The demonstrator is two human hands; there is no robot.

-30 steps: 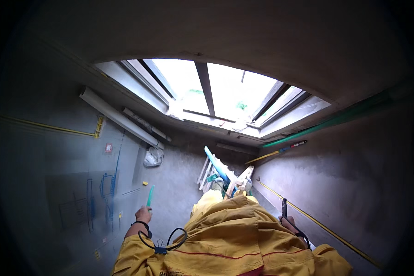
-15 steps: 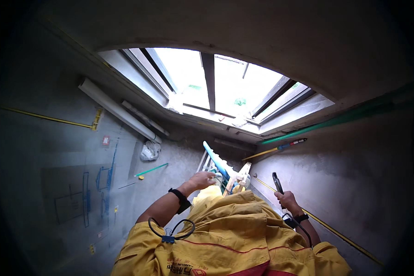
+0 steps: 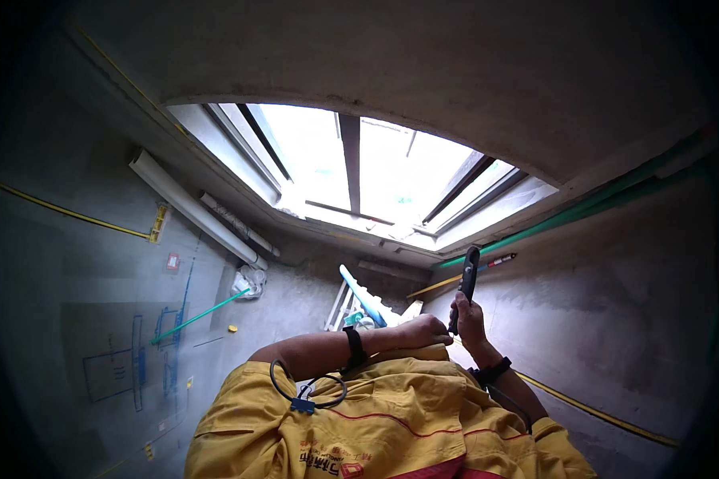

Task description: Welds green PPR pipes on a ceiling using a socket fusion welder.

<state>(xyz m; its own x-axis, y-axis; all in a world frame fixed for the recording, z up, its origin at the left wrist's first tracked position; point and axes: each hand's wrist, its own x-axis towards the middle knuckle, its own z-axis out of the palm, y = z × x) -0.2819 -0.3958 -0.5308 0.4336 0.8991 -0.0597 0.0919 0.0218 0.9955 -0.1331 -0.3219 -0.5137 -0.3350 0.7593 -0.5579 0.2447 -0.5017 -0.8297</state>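
Observation:
My right hand (image 3: 470, 321) is wrapped around a long black hand tool (image 3: 468, 275), held nearly upright in front of my body. Its exact kind is not clear. My left hand (image 3: 425, 331) reaches across my front with curled fingers, close to the lower end of the tool. Whether it touches the tool or holds something small, I cannot make out. Behind the left hand lies a pile of stuff with a blue-and-white long piece (image 3: 361, 294) and a green item (image 3: 351, 319).
Ahead is a bright window (image 3: 391, 168). White pipes (image 3: 196, 209), a clear plastic bag (image 3: 248, 282) and a thin green pipe (image 3: 204, 316) lie on the left. A yellow-and-blue pole (image 3: 455, 278) leans at the right, near green pipes (image 3: 567, 215) and a yellow strip (image 3: 599, 413).
My left hand has moved right, from the pile to beside the tool. My right hand has raised the black tool and brought it inward. The view has shifted slightly.

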